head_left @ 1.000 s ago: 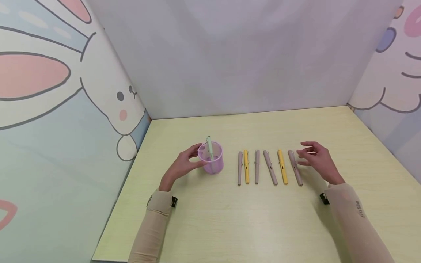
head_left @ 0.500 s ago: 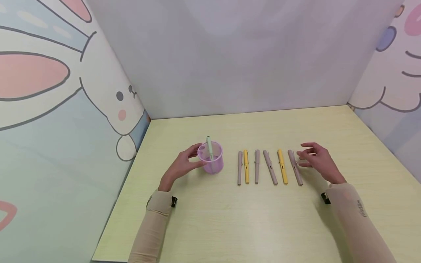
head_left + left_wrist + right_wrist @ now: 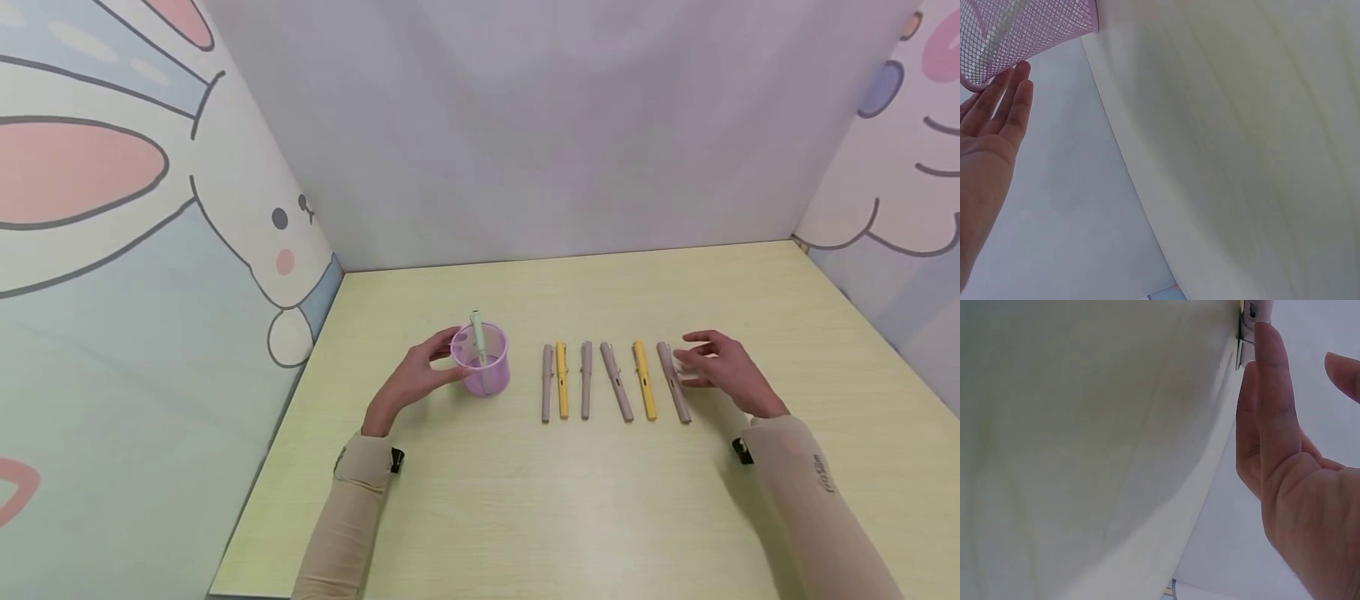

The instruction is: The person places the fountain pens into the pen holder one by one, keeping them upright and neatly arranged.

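Note:
A pink mesh pen cup (image 3: 487,382) stands upright on the table left of the pens, with a pale green pen (image 3: 478,337) leaning inside it. My left hand (image 3: 414,379) holds the cup from its left, thumb at the near side and fingers behind. In the left wrist view, fingertips touch the mesh. My right hand (image 3: 726,371) hovers by the rightmost mauve pen (image 3: 673,383), fingers loosely bent and nothing held. One finger (image 3: 1275,381) overlaps the pen's clip end in the right wrist view; I cannot tell whether they touch.
Between cup and right hand lie more pens in a row: a mauve pen (image 3: 547,385), a yellow pen (image 3: 562,382), two more mauve ones, then another yellow pen (image 3: 644,382). A pale wall (image 3: 555,133) borders the table (image 3: 525,508) at the back; printed walls flank it.
My right hand has lowered slightly toward me beside the rightmost mauve pen. The left hand, the cup and the pens stay where they were.

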`<action>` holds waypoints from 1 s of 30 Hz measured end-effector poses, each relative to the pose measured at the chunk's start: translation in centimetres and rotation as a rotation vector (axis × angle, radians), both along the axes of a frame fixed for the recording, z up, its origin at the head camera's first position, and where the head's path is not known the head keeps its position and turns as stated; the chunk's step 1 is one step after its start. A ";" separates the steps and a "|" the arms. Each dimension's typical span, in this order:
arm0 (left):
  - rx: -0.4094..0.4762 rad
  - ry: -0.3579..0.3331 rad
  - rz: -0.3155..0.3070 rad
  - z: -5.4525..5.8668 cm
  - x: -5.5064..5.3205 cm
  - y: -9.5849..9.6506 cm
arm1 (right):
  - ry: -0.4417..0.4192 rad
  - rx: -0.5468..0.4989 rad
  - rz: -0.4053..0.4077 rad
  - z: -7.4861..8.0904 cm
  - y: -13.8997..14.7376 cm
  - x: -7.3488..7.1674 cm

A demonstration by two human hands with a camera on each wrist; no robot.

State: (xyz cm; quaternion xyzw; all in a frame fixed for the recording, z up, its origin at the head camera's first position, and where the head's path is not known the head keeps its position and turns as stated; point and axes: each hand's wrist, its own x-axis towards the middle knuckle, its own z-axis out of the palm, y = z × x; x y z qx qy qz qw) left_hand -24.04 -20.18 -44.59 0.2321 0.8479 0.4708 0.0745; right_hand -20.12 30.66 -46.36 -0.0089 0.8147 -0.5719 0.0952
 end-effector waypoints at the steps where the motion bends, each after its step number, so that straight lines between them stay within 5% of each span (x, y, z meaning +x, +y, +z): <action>1: 0.000 -0.001 0.001 0.0 0.0 0.0 | -0.004 0.003 0.004 0.0 0.0 0.0; 30: 0.011 -0.004 -0.003 0.0 -0.1 0.0 | -0.099 0.054 0.024 -0.1 -0.6 -1.0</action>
